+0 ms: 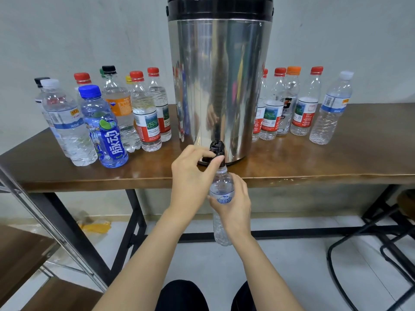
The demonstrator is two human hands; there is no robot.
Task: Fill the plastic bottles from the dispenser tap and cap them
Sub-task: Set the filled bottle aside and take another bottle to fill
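**Item 1.** Knees (182, 296) in dark cloth were recorded at the bottom edge, nearest the lens. Two bare forearms were extended forward above them.

**Item 2.** Right hand (238, 207): fingers and thumb were wrapped round the middle of an uncapped plastic bottle (222, 191). It was held upright in front of the table edge, with its mouth raised just beneath the spout.

**Item 3.** Left hand (190, 176): thumb and fingertips were closed on the black tap (216, 147). The tap was set at the foot of the steel dispenser (220, 75), which was stood on the brown table (314, 162).

**Item 4.** Fill state: no stream could be made out, and the water level in the held bottle could not be told. Filling was judged to be at its start or barely under way. No cap for this bottle was seen in either hand.

**Item 5.** Left group (105, 131): about eight bottles were stood left of the dispenser, all capped. The nearer ones were judged to be filled, and so counted as done.

**Item 6.** Right group (305, 113): five bottles were stood right of the dispenser, also capped. They were judged likely to be empty or nearly so, though this could not be confirmed.

**Item 7.** Outstanding: the held bottle was left to be filled and capped. If the right group was indeed empty, each of its bottles was left to be opened, filled and capped. The task was judged to be somewhat past halfway.
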